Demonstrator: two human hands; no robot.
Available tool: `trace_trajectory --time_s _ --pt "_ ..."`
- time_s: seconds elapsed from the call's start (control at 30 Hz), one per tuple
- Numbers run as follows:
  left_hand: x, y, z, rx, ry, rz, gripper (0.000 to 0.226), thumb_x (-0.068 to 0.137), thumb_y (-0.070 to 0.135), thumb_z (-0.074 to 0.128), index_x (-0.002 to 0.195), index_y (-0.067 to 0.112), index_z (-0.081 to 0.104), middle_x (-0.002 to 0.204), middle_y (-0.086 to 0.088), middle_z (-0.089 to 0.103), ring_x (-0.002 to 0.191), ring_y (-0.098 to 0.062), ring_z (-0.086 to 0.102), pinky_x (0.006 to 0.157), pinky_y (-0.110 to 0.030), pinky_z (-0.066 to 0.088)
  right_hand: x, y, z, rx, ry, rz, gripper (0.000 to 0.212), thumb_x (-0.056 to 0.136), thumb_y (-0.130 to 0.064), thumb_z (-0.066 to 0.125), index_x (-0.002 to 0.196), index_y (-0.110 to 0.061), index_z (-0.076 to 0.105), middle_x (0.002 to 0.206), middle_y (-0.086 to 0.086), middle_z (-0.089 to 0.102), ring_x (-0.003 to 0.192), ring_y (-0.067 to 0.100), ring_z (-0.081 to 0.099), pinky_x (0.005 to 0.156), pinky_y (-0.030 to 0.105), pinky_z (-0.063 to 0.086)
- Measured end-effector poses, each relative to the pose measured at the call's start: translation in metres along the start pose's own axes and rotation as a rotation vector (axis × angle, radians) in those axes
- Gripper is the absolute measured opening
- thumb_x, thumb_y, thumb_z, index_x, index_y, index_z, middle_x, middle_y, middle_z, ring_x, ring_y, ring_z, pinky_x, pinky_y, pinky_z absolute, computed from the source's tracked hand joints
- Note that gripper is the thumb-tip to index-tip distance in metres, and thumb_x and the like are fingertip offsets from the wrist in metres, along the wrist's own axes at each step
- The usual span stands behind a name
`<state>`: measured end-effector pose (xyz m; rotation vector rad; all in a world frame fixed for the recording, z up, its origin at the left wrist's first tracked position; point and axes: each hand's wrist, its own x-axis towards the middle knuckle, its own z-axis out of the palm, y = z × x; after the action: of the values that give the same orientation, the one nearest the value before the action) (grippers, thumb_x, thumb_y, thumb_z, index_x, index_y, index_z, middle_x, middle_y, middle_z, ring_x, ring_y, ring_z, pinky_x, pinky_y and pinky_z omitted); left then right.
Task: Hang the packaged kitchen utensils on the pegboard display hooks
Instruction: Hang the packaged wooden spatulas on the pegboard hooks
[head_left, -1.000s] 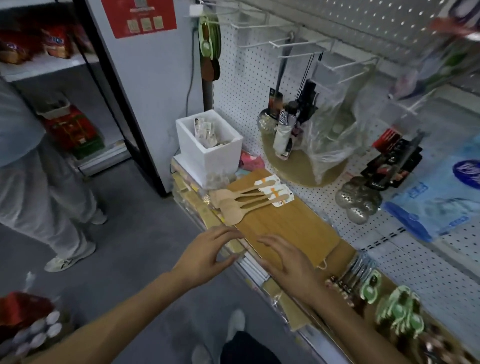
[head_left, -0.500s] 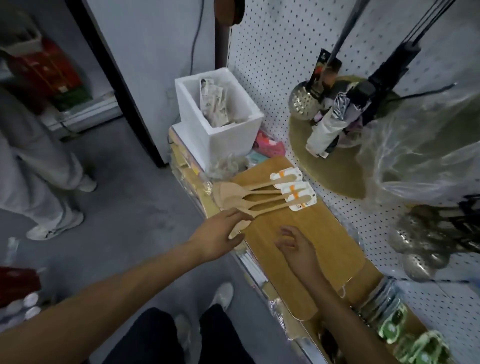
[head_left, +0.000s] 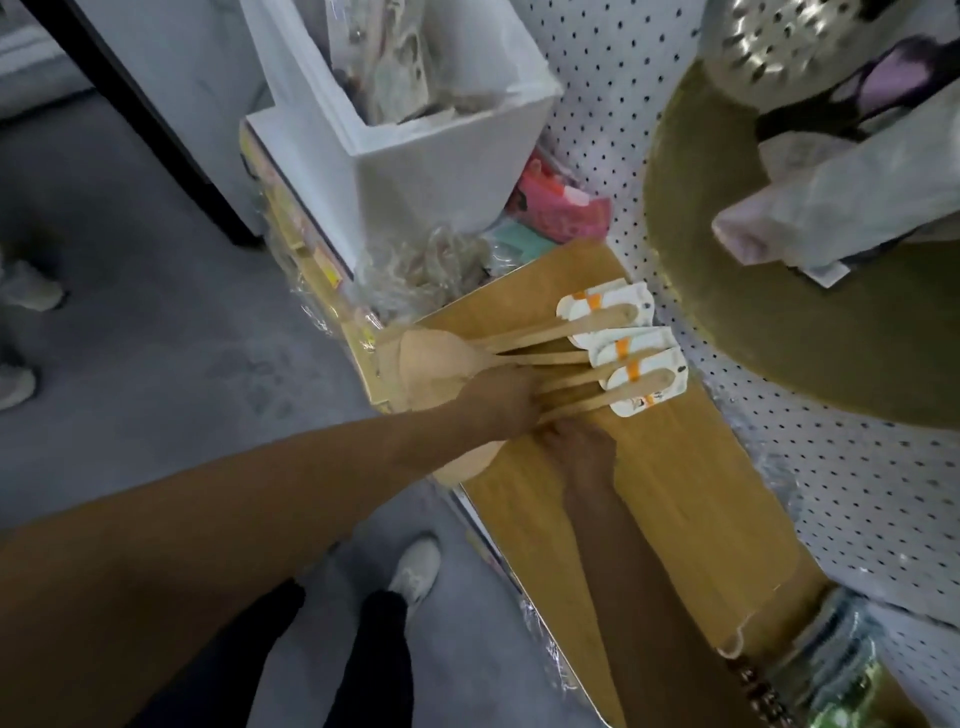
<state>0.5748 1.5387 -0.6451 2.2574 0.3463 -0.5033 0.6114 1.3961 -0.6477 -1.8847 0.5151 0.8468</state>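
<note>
- The spoons (head_left: 524, 358) lie fanned across the far left corner of the board (head_left: 649, 493), bowls bunched over its left edge, carded handle ends pointing toward the pegboard (head_left: 857, 493).
- Left hand (head_left: 498, 402) is laid over the necks where the handles meet; the fingers look curled around them, though the fingertips are hidden.
- Right hand (head_left: 582, 452) is just beside it on the board, touching the nearest handle from below; whether it pinches anything I cannot tell.
- My guess is these are light, stiff, dry wood, not slippery, hardly fragile.
- The cards (head_left: 623, 343) look like thin paper, so they could bend or tear.
- Best gathered by the necks, leaving each card free for a hook.
</note>
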Motion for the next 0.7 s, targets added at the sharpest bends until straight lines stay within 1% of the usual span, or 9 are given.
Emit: trace_trajectory --time_s 0.07,0.13,0.17,0.27,0.33,0.4,0.47,0.53,0.7 --pt "0.016 -0.003 0.015 0.043 -0.027 -0.019 0.040 0.092 0.042 0.047 0.088 0.007 0.066 0.089 -0.010 0.067 0.084 -0.027 0.064 0.071 -0.036 0.052 0.007 -0.004 0.009 0.085 0.015 -0.001 0.017 0.101 -0.003 0.044 0.100 0.001 0.060 0.093 0.018 0.063 0.081 0.029 0.063 0.063 0.033 0.059" --pt "0.023 -0.001 0.025 0.076 -0.056 -0.042 0.027 0.096 0.026 0.048 0.084 0.008 0.065 0.083 -0.009 0.064 0.080 -0.026 0.065 0.064 -0.035 0.046 0.001 -0.002 0.009 0.013 0.017 -0.029 0.020 0.099 0.003 0.043 0.085 0.001 0.057 0.083 0.014 0.063 0.073 0.024 0.062 0.063 0.034 0.058" --pt "0.022 0.000 0.028 0.050 -0.056 -0.056 0.023 0.096 0.021 0.048 0.082 0.009 0.062 0.084 -0.008 0.065 0.082 -0.026 0.065 0.064 -0.035 0.045 -0.005 -0.001 0.009 0.070 0.005 -0.014 0.020 0.098 0.003 0.045 0.083 0.000 0.058 0.081 0.011 0.064 0.071 0.020 0.063 0.064 0.032 0.057" --pt "0.008 0.003 0.036 -0.092 -0.094 -0.056 0.019 0.097 0.019 0.051 0.085 0.007 0.060 0.096 -0.013 0.069 0.092 -0.030 0.064 0.077 -0.040 0.048 -0.026 0.005 0.006 0.182 -0.027 0.054 0.017 0.096 0.003 0.050 0.087 -0.006 0.061 0.089 0.012 0.066 0.073 0.017 0.066 0.064 0.025 0.059" --pt "-0.011 0.008 0.034 -0.166 -0.120 -0.043 0.022 0.098 0.022 0.056 0.103 0.005 0.068 0.107 -0.012 0.070 0.102 -0.028 0.064 0.083 -0.035 0.048 -0.047 0.010 -0.002 0.333 -0.031 0.097 0.017 0.097 0.004 0.047 0.091 -0.001 0.062 0.095 0.020 0.068 0.084 0.028 0.067 0.075 0.034 0.060" --pt "-0.034 0.018 0.028 -0.228 -0.144 -0.030 0.025 0.097 0.025 0.061 0.113 0.006 0.066 0.112 -0.010 0.069 0.105 -0.024 0.062 0.076 -0.024 0.039 -0.069 0.016 -0.010 0.388 -0.013 0.116 0.014 0.097 0.003 0.049 0.099 0.005 0.063 0.095 0.020 0.071 0.091 0.032 0.069 0.082 0.040 0.059" --pt "-0.056 0.025 0.021 -0.279 -0.156 -0.022 0.031 0.094 0.029 0.066 0.117 0.010 0.064 0.111 -0.008 0.067 0.103 -0.020 0.060 0.073 -0.021 0.034 -0.094 0.019 -0.018 0.418 -0.016 0.115 0.014 0.097 0.001 0.052 0.104 0.007 0.062 0.098 0.021 0.072 0.095 0.032 0.069 0.085 0.042 0.059" --pt "-0.076 0.032 0.013 -0.300 -0.148 0.012 0.032 0.092 0.032 0.069 0.115 0.011 0.063 0.107 -0.005 0.067 0.099 -0.020 0.061 0.075 -0.023 0.038 -0.120 0.018 -0.026 0.461 -0.012 0.108 0.014 0.096 0.001 0.052 0.105 0.007 0.062 0.102 0.023 0.071 0.097 0.033 0.068 0.084 0.042 0.058" --pt "-0.126 0.059 -0.026 -0.359 -0.156 0.119 0.006 0.095 0.020 0.064 0.097 0.014 0.066 0.092 0.003 0.065 0.087 -0.012 0.059 0.081 -0.029 0.048 -0.190 0.006 -0.040 0.530 -0.017 0.002 0.016 0.097 -0.008 0.057 0.108 0.001 0.064 0.102 0.019 0.072 0.087 0.026 0.071 0.071 0.032 0.059"
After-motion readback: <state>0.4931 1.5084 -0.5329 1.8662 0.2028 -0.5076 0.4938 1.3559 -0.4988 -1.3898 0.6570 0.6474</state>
